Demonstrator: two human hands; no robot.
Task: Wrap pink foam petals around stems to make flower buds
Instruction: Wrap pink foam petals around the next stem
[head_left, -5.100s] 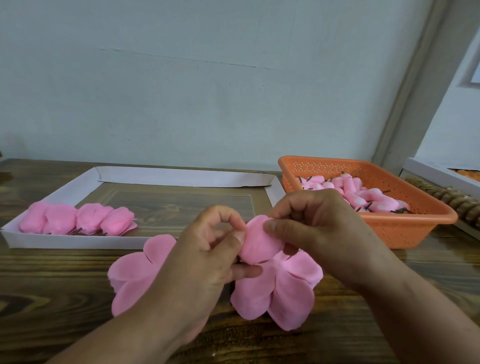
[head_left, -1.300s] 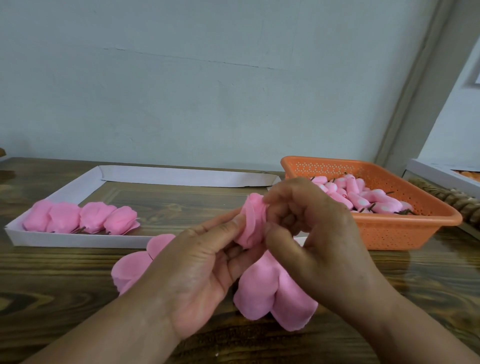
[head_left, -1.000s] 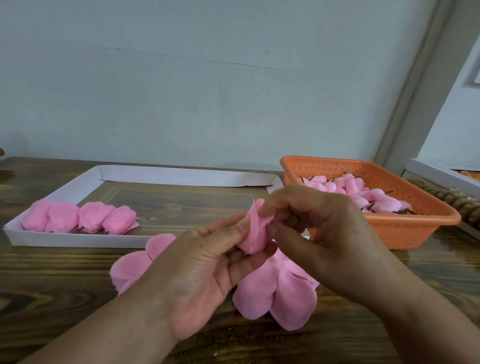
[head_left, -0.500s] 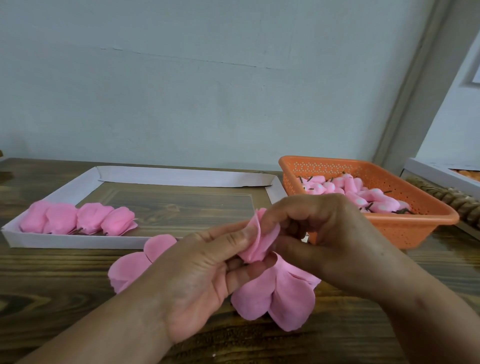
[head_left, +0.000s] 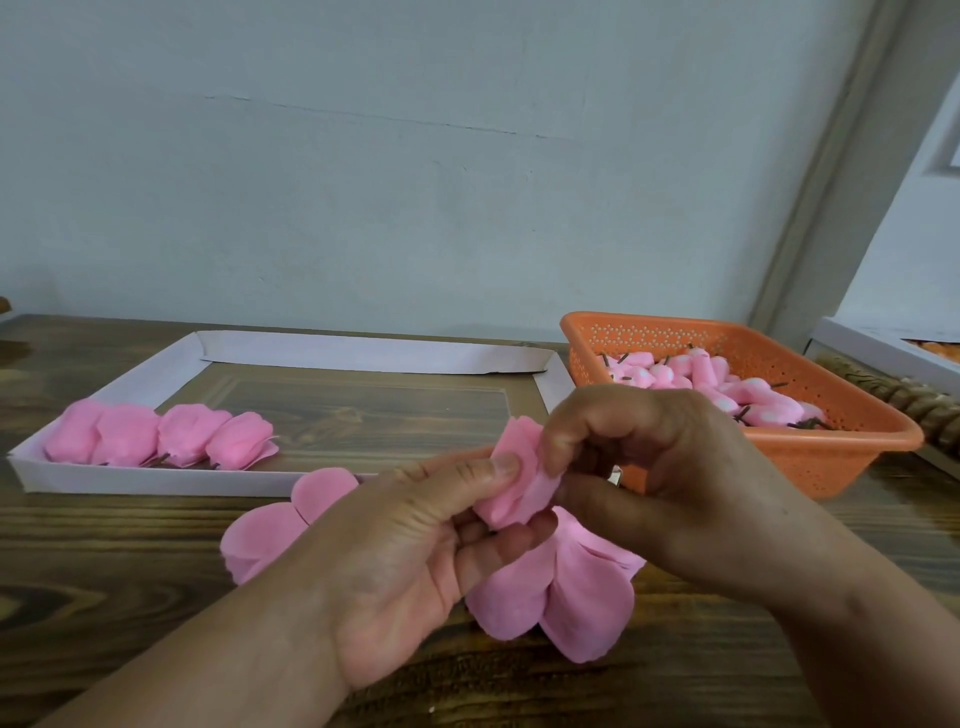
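Both hands are up over the wooden table (head_left: 130, 551), working one bud. The left hand (head_left: 415, 561) pinches the half-wrapped pink foam bud (head_left: 519, 483) between thumb and fingers, while the right hand (head_left: 670, 467) curls its fingertips onto the top petal edges, pinching them in. The stem itself is hidden inside the fingers, so I cannot tell how it sits.

That foam looks feather-light, thin and soft; it bends readily and will likely spring open if the pinch lets go. Best hold, I'd judge, is low at the base where the petals gather, with gentle pressure; squeezing hard would crease it.

Loose petal sheets (head_left: 566, 597) lie flat on the table right under the hands, with another petal sheet (head_left: 275, 525) to the left. Four finished buds (head_left: 166, 434) line the white cardboard tray (head_left: 363, 353); the orange basket (head_left: 831, 457) holds small pink cores on stems (head_left: 722, 384).
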